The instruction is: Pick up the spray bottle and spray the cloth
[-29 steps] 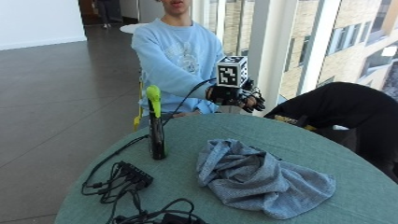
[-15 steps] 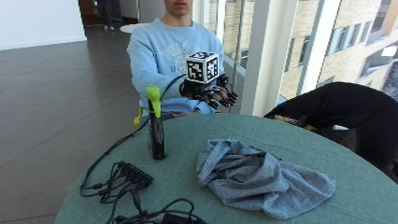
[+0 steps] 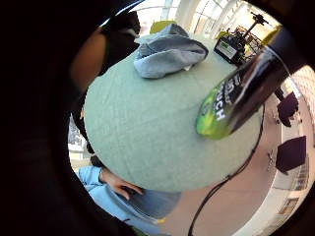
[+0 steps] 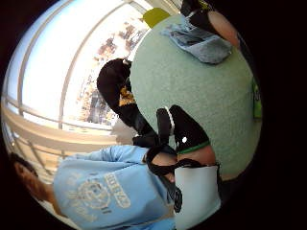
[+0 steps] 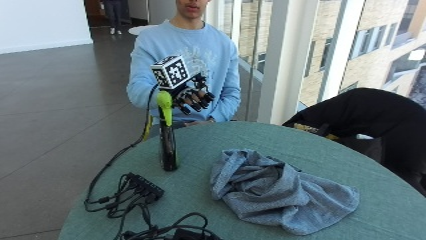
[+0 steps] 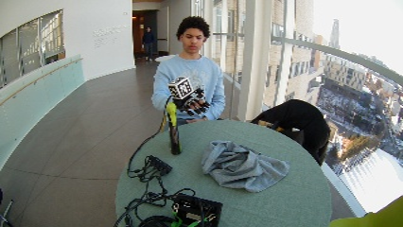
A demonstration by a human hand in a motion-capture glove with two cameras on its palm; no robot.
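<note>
The gloved right hand (image 5: 194, 96) hovers with fingers spread, grasping nothing, just beside the yellow-green nozzle of the spray bottle (image 5: 167, 137), which stands upright near the table's left edge, the cloth (image 5: 279, 191) crumpled well right.

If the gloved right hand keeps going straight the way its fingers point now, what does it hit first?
Most likely the spray bottle: the right hand hangs in the air beside its yellow-green head, fingers loosely spread toward it, nothing between. Depth is uncertain from this angle.
</note>
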